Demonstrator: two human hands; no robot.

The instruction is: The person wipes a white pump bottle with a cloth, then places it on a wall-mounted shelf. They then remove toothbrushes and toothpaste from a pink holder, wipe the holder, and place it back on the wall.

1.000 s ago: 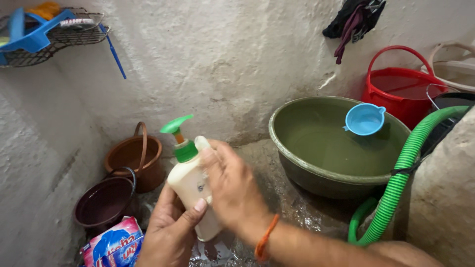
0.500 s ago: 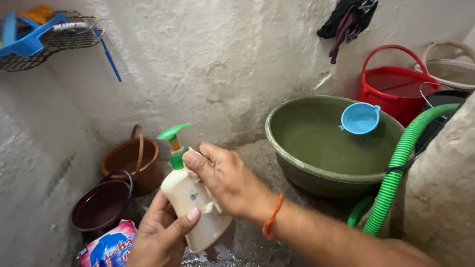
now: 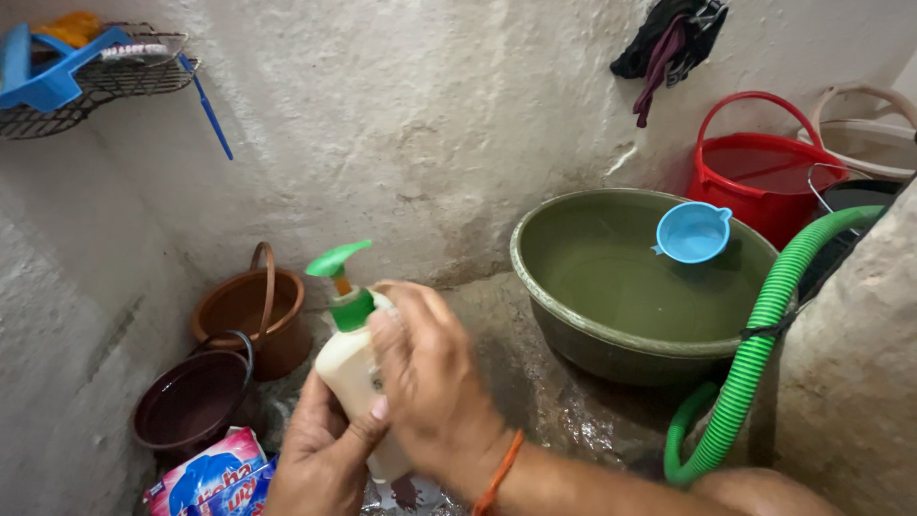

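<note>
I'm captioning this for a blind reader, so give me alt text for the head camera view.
Two bare hands hold a cream plastic pump bottle with a green nozzle, left hand beneath, right hand wrapped around its neck. Beside them, a wide green plastic basin holds water and a floating small blue scoop, with a ribbed green hose alongside.

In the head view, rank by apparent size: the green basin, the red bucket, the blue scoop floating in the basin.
1. green basin
2. red bucket, partly hidden and farther off, so unsure
3. blue scoop
</note>
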